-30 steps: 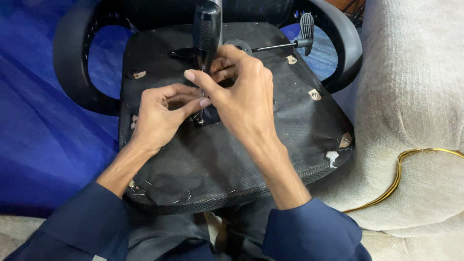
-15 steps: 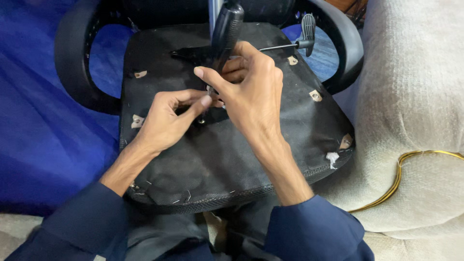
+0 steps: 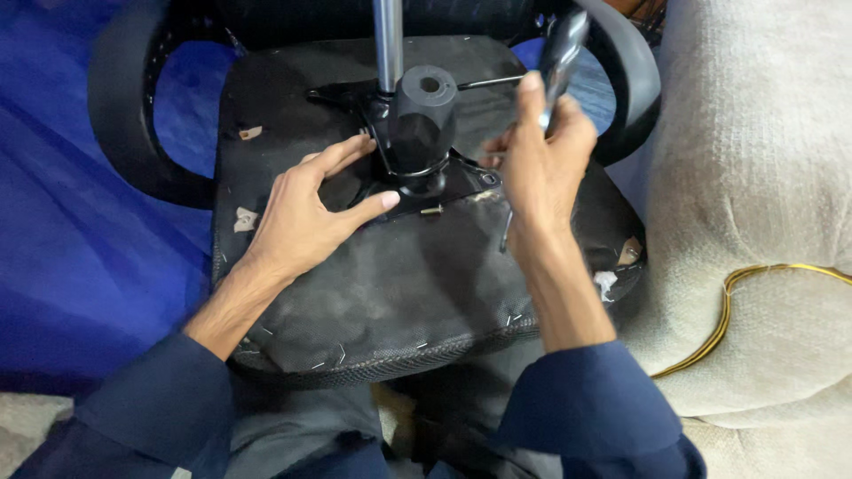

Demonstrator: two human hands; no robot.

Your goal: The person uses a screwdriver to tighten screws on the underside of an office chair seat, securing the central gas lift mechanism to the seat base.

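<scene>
An overturned office chair lies across my lap, its black seat underside facing up. A black metal mounting plate sits on it, with a black cylinder and a silver gas-lift rod rising from it. My left hand rests flat on the seat, fingers spread, thumb and forefinger beside the plate's left edge. My right hand is raised to the right of the cylinder, closed around a dark tool handle. A small screw lies at the plate's near edge.
The chair's black armrests curve at left and upper right. A blue sheet covers the floor at left. A beige cushion with a yellow cable lies to the right. Torn fabric bits and staples dot the seat edge.
Both hands came away from the centre of the plate. The right hand lifted up and to the right with the tool. The left hand spread flat beside the plate, uncovering the cylinder.
</scene>
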